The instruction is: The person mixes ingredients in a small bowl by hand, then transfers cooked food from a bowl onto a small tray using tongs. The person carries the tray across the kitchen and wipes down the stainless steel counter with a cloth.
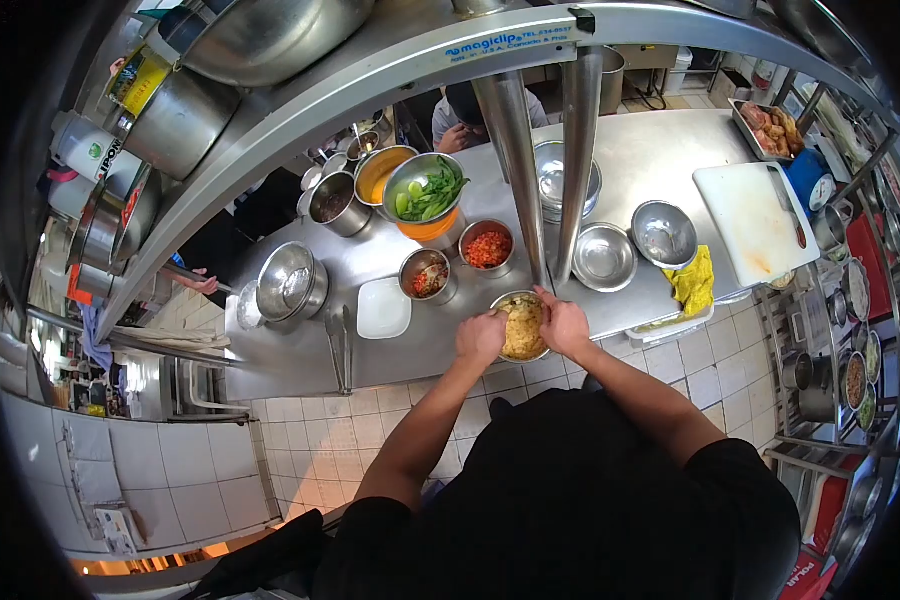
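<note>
At the near edge of the steel table, a round metal bowl (523, 327) holds a pale yellow, chopped-looking food. My left hand (481, 337) grips its left rim with fingers curled. On the opposite side, my right hand (564, 323) holds the right rim, thumb and fingers partly hidden. Just beyond stand a metal pot with red chopped food (487, 247) and another with a mixed red and brown food (427, 276). Left of these lies a white square dish (384, 308).
Metal tongs (338, 348) lie on the left, near stacked metal bowls (288, 283). Right of my hands are more bowls (605, 257), a yellow cloth (692, 282) and a white cutting board (755, 225) with a knife. Posts (576, 150) hold an overhead shelf. People are across the table.
</note>
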Motion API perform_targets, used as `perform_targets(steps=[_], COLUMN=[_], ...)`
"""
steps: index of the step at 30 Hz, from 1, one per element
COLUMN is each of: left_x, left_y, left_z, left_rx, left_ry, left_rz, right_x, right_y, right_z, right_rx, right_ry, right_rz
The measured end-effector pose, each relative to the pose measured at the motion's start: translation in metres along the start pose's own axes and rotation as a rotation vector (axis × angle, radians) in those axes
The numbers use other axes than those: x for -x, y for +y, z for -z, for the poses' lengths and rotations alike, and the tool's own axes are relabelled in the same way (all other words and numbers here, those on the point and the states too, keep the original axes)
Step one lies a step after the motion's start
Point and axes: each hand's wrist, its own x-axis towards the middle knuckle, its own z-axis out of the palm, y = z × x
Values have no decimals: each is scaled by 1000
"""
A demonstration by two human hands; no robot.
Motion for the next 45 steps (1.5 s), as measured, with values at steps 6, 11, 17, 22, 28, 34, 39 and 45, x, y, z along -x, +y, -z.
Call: perform_targets(steps=[6,11,17,22,28,34,39,45], left_x=[0,-1,0,0,0,0,0,0], left_y=[6,9,11,10,10,10,10,9], left_z=[7,-4,-3,-5,-6,-7,-8,-7], left_rx=[7,18,44,29,16,2,7,14], left_ry=[69,67,9,-16,-14,-11,2,-3], left_rz=[-51,-37,-3,1,4,11,9,4], right_x=[0,0,-1,-2,-1,-2,-1,0], right_y=[3,-1,-1,1,-3,1,1,-1], right_z=[0,0,2,-1,3,0,-1,2], right_rx=[8,37,54,52,60,47,39,44], right_ry=[2,-3,-63,-56,-66,-26,-14,-30], right_rz=[15,4,-3,-23,-14,21,20,3])
